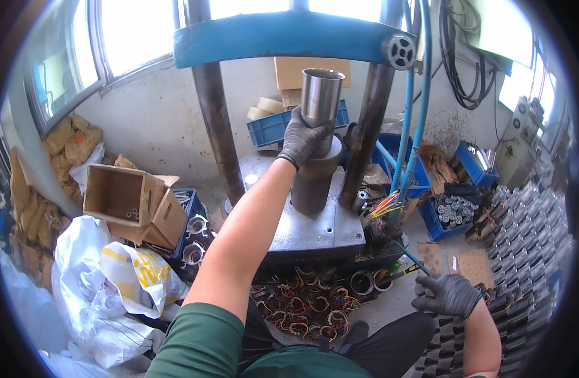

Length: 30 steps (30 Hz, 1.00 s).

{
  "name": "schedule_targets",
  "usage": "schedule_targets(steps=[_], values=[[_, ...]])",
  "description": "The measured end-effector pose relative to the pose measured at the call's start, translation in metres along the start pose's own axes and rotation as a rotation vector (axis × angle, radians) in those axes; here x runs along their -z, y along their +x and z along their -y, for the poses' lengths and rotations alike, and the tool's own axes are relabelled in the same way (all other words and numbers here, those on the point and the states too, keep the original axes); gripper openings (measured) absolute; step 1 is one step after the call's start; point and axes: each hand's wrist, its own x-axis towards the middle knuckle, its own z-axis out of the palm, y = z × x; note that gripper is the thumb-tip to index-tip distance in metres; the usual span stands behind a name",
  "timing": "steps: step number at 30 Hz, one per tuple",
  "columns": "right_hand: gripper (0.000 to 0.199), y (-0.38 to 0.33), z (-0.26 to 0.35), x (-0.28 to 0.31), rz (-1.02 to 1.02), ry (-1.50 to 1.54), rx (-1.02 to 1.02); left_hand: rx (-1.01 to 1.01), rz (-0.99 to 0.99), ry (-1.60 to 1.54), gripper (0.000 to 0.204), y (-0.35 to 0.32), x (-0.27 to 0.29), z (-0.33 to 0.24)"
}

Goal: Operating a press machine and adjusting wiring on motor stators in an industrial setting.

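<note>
Upper centre, the left hand [304, 137] is wrapping the steel cylinder [321, 94], best held upright above the post [312, 183]; lower right, the right hand [450, 295] is half-curling, apparently empty.

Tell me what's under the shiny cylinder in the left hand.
Below the shiny cylinder, a narrower section leads to a thick dark round block on the metal plate. The gloved left hand covers part of the cylinder's lower end, so how they meet cannot be fully seen.

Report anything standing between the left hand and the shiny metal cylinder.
Nothing visible except the dark glove: the left hand is wrapped around the lower part of the metal cylinder, with no separate object showing between them.
</note>
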Motion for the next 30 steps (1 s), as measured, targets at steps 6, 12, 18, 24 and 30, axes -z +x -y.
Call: schedule_targets(steps=[6,12,18,24,30], values=[[0.075,-0.028,-0.008,-0.063,0.151,0.118,-0.065,0.103,-0.007,0.112,0.088,-0.001,0.001,-0.010],[0.038,-0.029,0.006,-0.081,0.000,0.220,-0.108,0.107,-0.003,0.117,0.090,-0.002,0.006,-0.008],[0.020,-0.029,-0.003,-0.087,-0.103,0.111,-0.006,0.031,0.017,-0.046,0.096,0.004,0.009,0.007],[0.013,-0.030,-0.020,-0.100,-0.139,0.039,0.062,0.064,-0.001,0.092,0.095,0.000,0.005,0.001],[0.012,-0.035,-0.035,-0.103,-0.066,-0.041,0.115,0.067,0.007,0.082,0.096,0.000,0.006,-0.001]])
